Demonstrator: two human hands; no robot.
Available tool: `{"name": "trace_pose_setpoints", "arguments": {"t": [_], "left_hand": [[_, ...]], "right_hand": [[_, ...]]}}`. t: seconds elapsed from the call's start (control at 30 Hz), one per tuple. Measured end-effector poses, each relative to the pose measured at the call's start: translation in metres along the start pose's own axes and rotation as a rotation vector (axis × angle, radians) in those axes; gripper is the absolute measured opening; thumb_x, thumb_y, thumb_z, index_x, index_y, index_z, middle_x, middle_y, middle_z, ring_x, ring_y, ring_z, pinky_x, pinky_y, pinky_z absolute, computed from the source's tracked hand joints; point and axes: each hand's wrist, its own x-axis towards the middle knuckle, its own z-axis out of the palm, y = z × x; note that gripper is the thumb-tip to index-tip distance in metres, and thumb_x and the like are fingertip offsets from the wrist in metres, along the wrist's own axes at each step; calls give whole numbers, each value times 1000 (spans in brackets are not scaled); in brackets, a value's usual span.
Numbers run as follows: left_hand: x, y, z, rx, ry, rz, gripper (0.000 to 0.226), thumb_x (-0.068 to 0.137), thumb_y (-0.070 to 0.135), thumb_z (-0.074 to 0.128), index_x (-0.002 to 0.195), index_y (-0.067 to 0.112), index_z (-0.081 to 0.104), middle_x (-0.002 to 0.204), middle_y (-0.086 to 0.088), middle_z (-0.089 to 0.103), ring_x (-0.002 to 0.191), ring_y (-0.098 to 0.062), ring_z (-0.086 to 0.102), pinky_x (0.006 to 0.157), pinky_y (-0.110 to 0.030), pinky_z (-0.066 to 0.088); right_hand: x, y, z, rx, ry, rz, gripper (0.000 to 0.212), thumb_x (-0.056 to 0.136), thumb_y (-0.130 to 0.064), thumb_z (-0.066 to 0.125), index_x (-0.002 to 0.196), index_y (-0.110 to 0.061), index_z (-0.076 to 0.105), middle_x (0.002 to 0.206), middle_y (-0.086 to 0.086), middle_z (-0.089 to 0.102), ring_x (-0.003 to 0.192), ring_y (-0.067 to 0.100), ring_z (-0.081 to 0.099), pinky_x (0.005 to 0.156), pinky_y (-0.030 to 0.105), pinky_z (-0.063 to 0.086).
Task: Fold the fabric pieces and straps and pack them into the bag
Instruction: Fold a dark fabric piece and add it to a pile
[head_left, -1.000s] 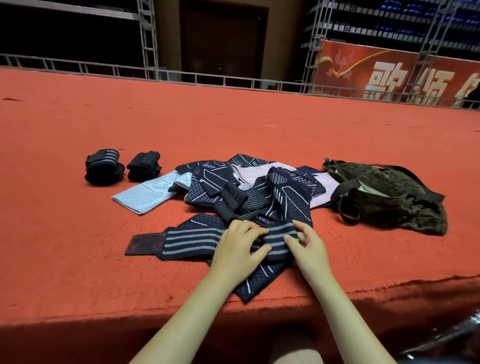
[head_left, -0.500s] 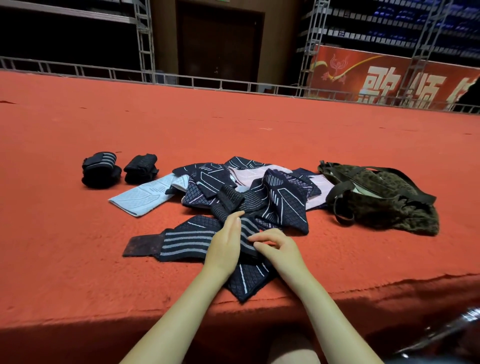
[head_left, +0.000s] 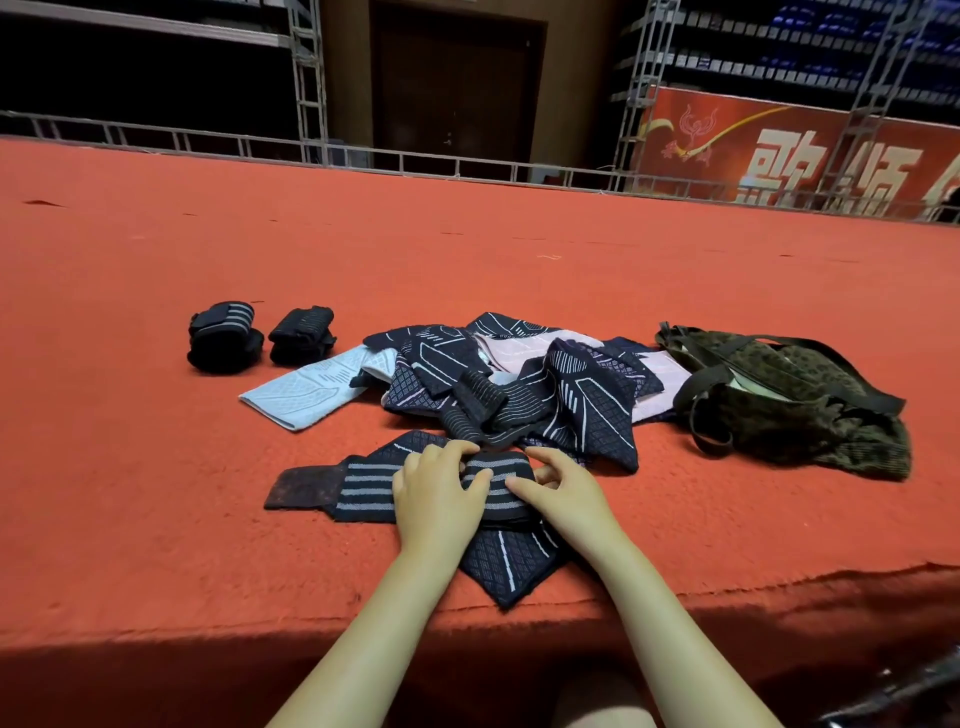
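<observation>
- Your left hand (head_left: 439, 493) lies on the striped strap (head_left: 363, 486), fingers curled over its folded right end and thumb pressed against the fold, so it grips the strap.
- Your right hand (head_left: 563, 491) meets it from the other side, with fingertips curled onto the same folded end and pinching the fabric; the two hands sit just beside each other, almost touching.
- The striped strap lies flat near the front edge of the red carpeted platform (head_left: 156, 519). It is dark with pale grey bands, and its plain dark tab (head_left: 301, 487) reaches out to the left.
- Under the strap and your wrists lies a dark patterned fabric piece (head_left: 511, 564), with one corner pointing toward the platform's front edge.
- Behind your hands sits the loose pile of fabric pieces (head_left: 519, 384): dark ones with white line patterns, and pale pink ones showing through between them.
- A light blue fabric piece (head_left: 306, 389) pokes out of the pile's left side and lies flat on the carpet.
- Two rolled dark straps rest left of the pile, apart from it and side by side: the larger roll (head_left: 223, 338) on the left, the smaller roll (head_left: 302, 335) just beside it.
- The bag (head_left: 789, 400) lies to the right of the pile, olive with a mottled print, slumped on its side with its dark handles loose. Its mouth gapes toward the pile, and something pale shows inside.
- A metal railing (head_left: 363, 161) runs along the far edge of the platform, with a red banner (head_left: 779, 150) behind it on the right.
</observation>
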Motion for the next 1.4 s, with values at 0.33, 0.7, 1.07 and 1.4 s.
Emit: {"name": "trace_pose_setpoints", "arguments": {"t": [0.33,0.7,1.07,1.4], "left_hand": [[-12,8,11,-134,18,530,37,81,40,52,110,22,66,104,9,57,103,-10,47,84,-26,46],[-9,9,-5,-545,-170,47,37,100,34,36,136,36,43,97,7,65,94,-10,60,85,-31,46],[-7,-4,-9,-166,61,-45,38,88,30,51,124,23,58,114,-1,59,113,-22,43,97,-37,39],[-5,-28,-31,-246,-34,96,15,82,21,68,96,23,71,89,10,65,71,-4,55,77,-23,46]], "right_hand": [[-9,7,-5,634,257,-56,40,82,13,58,105,-19,63,97,5,69,82,9,65,75,19,51],[-15,-1,-4,662,32,-101,19,92,-1,52,95,-8,70,86,10,71,75,14,64,65,20,52],[-12,-3,8,137,10,-121,40,80,-13,74,116,-23,61,88,-4,61,65,-7,53,69,7,43],[-3,-48,7,-457,-46,-102,40,78,-37,66,115,-28,59,84,-12,58,89,12,59,74,24,39]]}}
